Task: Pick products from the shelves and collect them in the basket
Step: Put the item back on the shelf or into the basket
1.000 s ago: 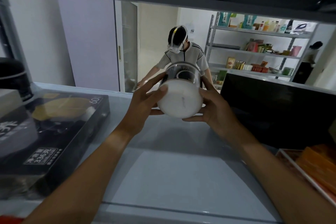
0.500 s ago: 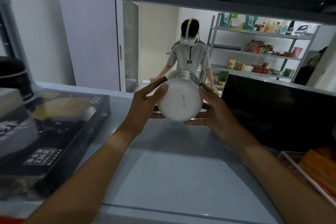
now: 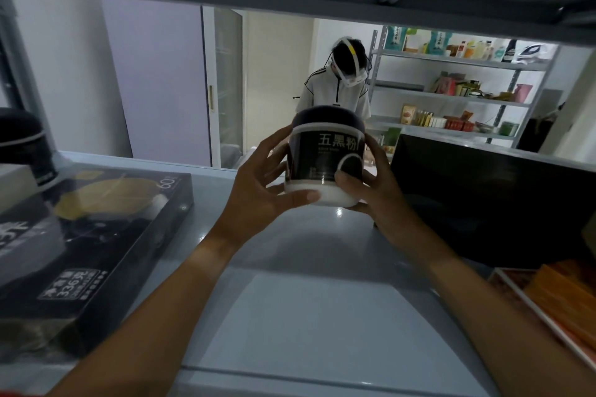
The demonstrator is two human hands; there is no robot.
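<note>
nearest the camera, two bare forearms reach in over the pale grey shelf (image 3: 322, 316), coming together toward its middle. a flat black box (image 3: 84, 245) with gold print lies on the shelf at the left, and an orange-filled tray (image 3: 554, 303) sits at the right edge, so the hands work in the open lane between them.

further in, the left hand (image 3: 258, 196) and the right hand (image 3: 371, 190) hold a jar (image 3: 325, 158) between them, upright, with its dark lid on top and its white base down. the left fingers are spread along the jar's left side with the thumb laid across the white base at the front; the right hand cups the right side, thumb pressed on the lower front of the dark label. both hands curl round it. the two-sided hold looks chosen to keep a wide, smooth tub steady and its label facing the person, probably for reading. the jar appears to be just above the shelf surface rather than resting on it, though the gap is hard to judge. no basket shows here, so the jar is not yet collected.

beside the right hand a large black box (image 3: 483, 200) stands on the shelf. a second dark jar (image 3: 22, 142) sits at the far left.

beyond the shelf's open back, another person (image 3: 335, 87) wearing a head rig stands in the room, and metal racks (image 3: 451, 100) with assorted goods line the far wall.
</note>
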